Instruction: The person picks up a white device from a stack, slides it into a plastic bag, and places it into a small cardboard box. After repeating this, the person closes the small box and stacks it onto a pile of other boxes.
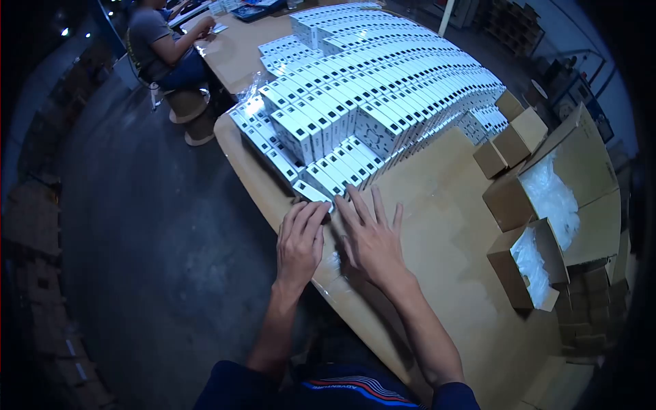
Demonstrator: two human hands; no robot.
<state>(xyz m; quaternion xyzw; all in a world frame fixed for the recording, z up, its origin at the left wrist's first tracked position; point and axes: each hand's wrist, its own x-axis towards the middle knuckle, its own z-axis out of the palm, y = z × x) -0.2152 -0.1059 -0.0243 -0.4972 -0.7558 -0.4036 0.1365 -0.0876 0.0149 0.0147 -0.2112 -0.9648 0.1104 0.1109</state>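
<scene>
Rows of slim white boxes (383, 89) with dark squares on their ends stand stacked in tiers on the brown table. At the near corner of the stack, one white box (312, 194) sits slightly askew from its row. My left hand (298, 236) touches the near end of that box, its fingers bent and close together. Just right of it, my right hand (372, 239) has its fingers spread, with the index fingertip by the ends of the lowest front row. Nothing is held in the right hand.
Open cardboard boxes with clear plastic inside (550, 198) (531, 266) stand at the table's right side. Smaller brown cartons (519, 137) are behind them. A person (160, 44) sits at the table's far left. The table's edge (256, 188) runs along the left.
</scene>
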